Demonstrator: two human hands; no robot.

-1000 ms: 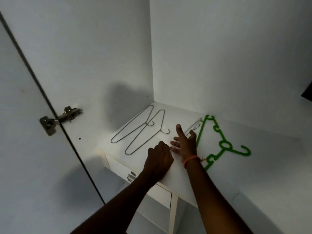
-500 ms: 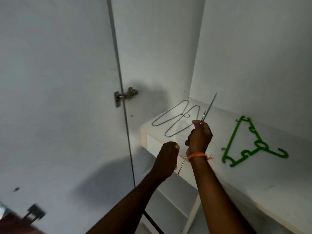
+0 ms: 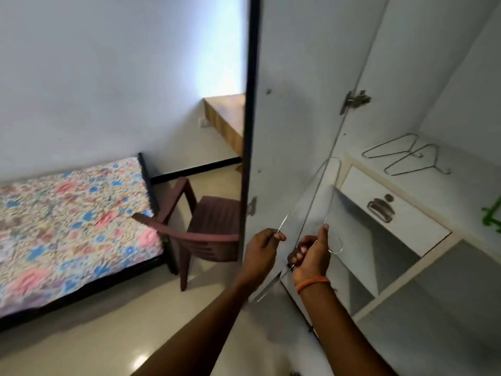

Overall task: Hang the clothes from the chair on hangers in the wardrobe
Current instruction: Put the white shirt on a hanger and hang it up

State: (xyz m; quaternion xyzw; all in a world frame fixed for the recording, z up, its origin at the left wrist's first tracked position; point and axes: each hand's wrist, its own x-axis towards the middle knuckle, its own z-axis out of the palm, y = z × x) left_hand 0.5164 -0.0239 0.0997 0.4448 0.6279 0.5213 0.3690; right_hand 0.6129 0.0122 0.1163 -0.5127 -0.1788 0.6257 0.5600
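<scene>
Both hands hold a thin steel wire hanger point(image 3: 335, 183) in front of the open wardrobe door point(image 3: 295, 118). My right hand point(image 3: 311, 252) grips it near the hook, which curls out to the right. My left hand point(image 3: 264, 246) pinches another part of the wire. Two more wire hangers point(image 3: 406, 158) lie on the white wardrobe shelf point(image 3: 461, 191), and a green plastic hanger point(image 3: 492, 217) shows at the right edge. The brown plastic chair point(image 3: 200, 226) stands left of the door; I see no clothes on its visible part.
A bed point(image 3: 67, 218) with a floral cover fills the left side. A white drawer point(image 3: 390, 210) with a metal handle sits under the shelf, with open compartments below. A wooden ledge point(image 3: 225, 118) runs along the far wall.
The wire hanger has come off the shelf and out of the wardrobe. The view has swung left, bringing the chair and bed into sight. My left hand now pinches the wire.
</scene>
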